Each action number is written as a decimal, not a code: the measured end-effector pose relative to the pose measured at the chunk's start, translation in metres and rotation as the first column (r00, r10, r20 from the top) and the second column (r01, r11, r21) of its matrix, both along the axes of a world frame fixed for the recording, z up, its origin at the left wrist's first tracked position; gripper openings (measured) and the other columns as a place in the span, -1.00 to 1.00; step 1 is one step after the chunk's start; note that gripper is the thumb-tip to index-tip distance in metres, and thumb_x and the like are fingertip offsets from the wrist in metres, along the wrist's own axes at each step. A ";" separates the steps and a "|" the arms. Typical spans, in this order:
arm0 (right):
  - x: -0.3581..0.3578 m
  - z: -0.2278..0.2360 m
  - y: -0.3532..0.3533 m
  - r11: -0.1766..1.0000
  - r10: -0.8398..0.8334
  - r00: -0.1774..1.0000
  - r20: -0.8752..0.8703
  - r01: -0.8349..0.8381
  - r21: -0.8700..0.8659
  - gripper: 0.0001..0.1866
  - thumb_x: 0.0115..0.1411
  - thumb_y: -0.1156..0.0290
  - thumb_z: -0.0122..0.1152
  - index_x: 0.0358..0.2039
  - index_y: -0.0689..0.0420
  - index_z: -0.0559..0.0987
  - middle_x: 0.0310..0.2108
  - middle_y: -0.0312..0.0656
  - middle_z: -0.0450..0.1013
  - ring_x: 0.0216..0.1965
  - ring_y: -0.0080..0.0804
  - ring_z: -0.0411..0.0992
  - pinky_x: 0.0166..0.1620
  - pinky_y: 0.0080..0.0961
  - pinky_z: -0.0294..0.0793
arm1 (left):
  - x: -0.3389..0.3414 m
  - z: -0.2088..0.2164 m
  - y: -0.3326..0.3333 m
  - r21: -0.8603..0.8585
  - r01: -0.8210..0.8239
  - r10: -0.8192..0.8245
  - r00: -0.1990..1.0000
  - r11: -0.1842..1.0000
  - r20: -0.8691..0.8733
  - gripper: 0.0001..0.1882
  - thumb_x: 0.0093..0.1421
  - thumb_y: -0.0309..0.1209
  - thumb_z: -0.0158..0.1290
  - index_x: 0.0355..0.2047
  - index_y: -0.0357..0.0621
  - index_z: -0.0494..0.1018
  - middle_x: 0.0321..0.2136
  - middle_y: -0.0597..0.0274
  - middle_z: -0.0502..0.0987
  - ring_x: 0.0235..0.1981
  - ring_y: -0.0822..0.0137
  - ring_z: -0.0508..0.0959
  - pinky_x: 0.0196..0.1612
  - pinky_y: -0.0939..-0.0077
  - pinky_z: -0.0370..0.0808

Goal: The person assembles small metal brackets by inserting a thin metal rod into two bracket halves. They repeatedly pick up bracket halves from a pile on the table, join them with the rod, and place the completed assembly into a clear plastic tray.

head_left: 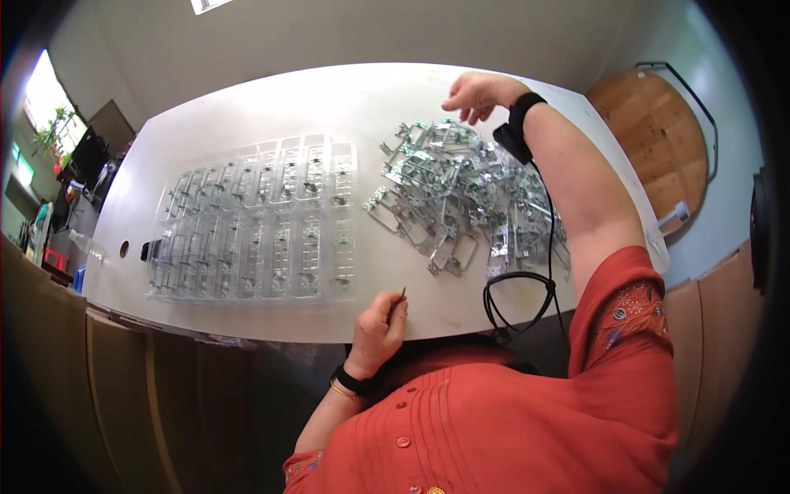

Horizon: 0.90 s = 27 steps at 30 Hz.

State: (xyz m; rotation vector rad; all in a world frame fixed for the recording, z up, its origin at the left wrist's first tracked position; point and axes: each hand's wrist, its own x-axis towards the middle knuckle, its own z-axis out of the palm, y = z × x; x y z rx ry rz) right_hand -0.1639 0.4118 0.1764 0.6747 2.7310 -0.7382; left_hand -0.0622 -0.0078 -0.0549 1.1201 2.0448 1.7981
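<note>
My left hand is closed near the table's front edge. A small, thin dark metal piece sticks up from between its thumb and fingers; its exact kind does not show. Stretched out to the far side, my right hand hovers just past the back of a heap of shiny metal brackets. Its fingers are loosely bent downward and apart, and I see nothing in them. The brackets lie tangled, many of them flat frames with cut-outs.
Left of the heap, clear plastic trays hold rows of metal parts in slots. A black cable runs from my right wrist's black device and coils at the table edge. A round wooden board leans at the right.
</note>
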 end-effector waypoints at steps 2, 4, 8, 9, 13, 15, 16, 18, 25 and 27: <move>0.010 0.013 -0.026 0.995 -0.017 0.999 -0.031 0.020 0.098 -0.49 0.35 -0.04 0.32 -0.01 0.19 0.65 -0.16 -0.07 0.69 -0.29 -0.32 0.70 -0.31 -0.43 0.67 | -0.001 0.003 0.000 0.013 -0.003 0.003 1.000 1.000 -0.003 -0.93 0.43 -0.55 0.13 -0.12 -0.28 0.51 -0.48 0.22 0.61 -0.46 0.50 0.61 -0.37 0.55 0.53; 0.021 0.023 -0.038 0.990 -0.015 1.000 -0.023 0.018 0.143 -0.49 0.39 -0.06 0.26 0.08 0.12 0.63 -0.17 -0.11 0.70 -0.26 -0.36 0.71 -0.26 -0.46 0.68 | -0.001 0.002 0.000 0.013 0.001 -0.001 1.000 1.000 -0.015 -0.92 0.45 -0.53 0.10 -0.11 -0.27 0.52 -0.48 0.23 0.60 -0.49 0.51 0.57 -0.40 0.55 0.50; 0.061 0.030 -0.062 0.996 0.052 0.999 -0.005 -0.051 0.069 -0.55 0.43 0.02 0.24 0.07 0.14 0.65 -0.22 -0.19 0.66 -0.26 -0.45 0.68 -0.27 -0.51 0.64 | -0.002 0.007 0.001 -0.022 0.022 -0.022 1.000 1.000 0.003 -0.92 0.47 -0.51 0.09 -0.10 -0.26 0.50 -0.49 0.14 0.61 -0.49 0.35 0.63 -0.41 0.45 0.53; 0.072 0.027 -0.069 0.995 0.095 0.995 -0.007 -0.095 0.019 -0.57 0.44 0.05 0.23 0.08 0.15 0.65 -0.24 -0.20 0.65 -0.27 -0.47 0.67 -0.27 -0.52 0.64 | -0.002 0.008 -0.001 -0.049 0.020 -0.020 1.000 0.999 0.013 -0.92 0.47 -0.51 0.09 -0.09 -0.25 0.49 -0.50 0.09 0.61 -0.48 0.26 0.68 -0.40 0.40 0.56; 0.128 0.009 -0.103 0.954 0.286 0.956 -0.069 -0.290 -0.070 -0.66 0.40 0.19 0.33 0.01 0.17 0.69 -0.24 -0.24 0.66 -0.26 -0.44 0.64 -0.17 -0.47 0.60 | -0.003 0.006 -0.004 -0.042 0.029 -0.028 0.999 0.999 0.027 -0.91 0.48 -0.50 0.07 -0.08 -0.25 0.50 -0.48 0.09 0.61 -0.47 0.23 0.68 -0.39 0.40 0.56; 0.160 0.000 -0.129 0.937 0.341 0.936 -0.091 -0.346 -0.044 -0.69 0.37 0.21 0.35 -0.03 0.16 0.70 -0.28 -0.17 0.68 -0.28 -0.33 0.65 -0.17 -0.39 0.61 | -0.004 0.000 -0.004 -0.044 0.041 -0.038 0.998 0.998 0.051 -0.90 0.48 -0.50 0.07 -0.08 -0.26 0.50 -0.48 0.08 0.61 -0.47 0.22 0.67 -0.39 0.39 0.56; 0.175 -0.003 -0.141 0.933 0.353 0.931 -0.094 -0.357 -0.038 -0.69 0.35 0.20 0.35 -0.06 0.16 0.71 -0.31 -0.12 0.69 -0.32 -0.25 0.66 -0.19 -0.34 0.62 | -0.005 -0.001 -0.002 -0.040 0.043 -0.041 0.998 0.998 0.048 -0.90 0.48 -0.50 0.07 -0.08 -0.26 0.50 -0.48 0.09 0.60 -0.48 0.22 0.67 -0.39 0.39 0.55; 0.202 -0.016 -0.158 0.927 0.368 0.925 -0.094 -0.372 -0.038 -0.70 0.34 0.21 0.36 -0.09 0.16 0.70 -0.32 -0.04 0.69 -0.31 -0.19 0.67 -0.19 -0.30 0.62 | -0.002 0.002 -0.003 -0.048 0.028 -0.027 0.999 0.998 0.024 -0.90 0.47 -0.50 0.08 -0.08 -0.26 0.51 -0.48 0.09 0.60 -0.48 0.22 0.65 -0.39 0.39 0.55; 0.239 -0.065 -0.180 0.879 0.448 0.876 -0.179 -0.468 -0.091 -0.60 0.36 0.19 0.33 0.09 0.16 0.63 -0.17 0.01 0.67 -0.19 -0.02 0.66 -0.14 -0.17 0.63 | 0.004 0.008 0.003 -0.018 0.061 -0.061 0.998 0.998 0.000 -0.91 0.48 -0.55 0.06 -0.09 -0.26 0.53 -0.47 0.21 0.55 -0.46 0.46 0.56 -0.34 0.53 0.52; 0.245 -0.067 -0.186 0.887 0.417 0.889 -0.191 -0.443 -0.127 -0.59 0.35 0.24 0.35 0.14 0.15 0.61 -0.16 0.01 0.66 -0.17 -0.02 0.67 -0.14 -0.20 0.64 | 0.014 0.016 0.008 -0.025 0.121 -0.119 0.991 0.992 0.069 -0.91 0.47 -0.56 0.05 -0.08 -0.25 0.53 -0.47 0.22 0.54 -0.44 0.45 0.57 -0.33 0.53 0.52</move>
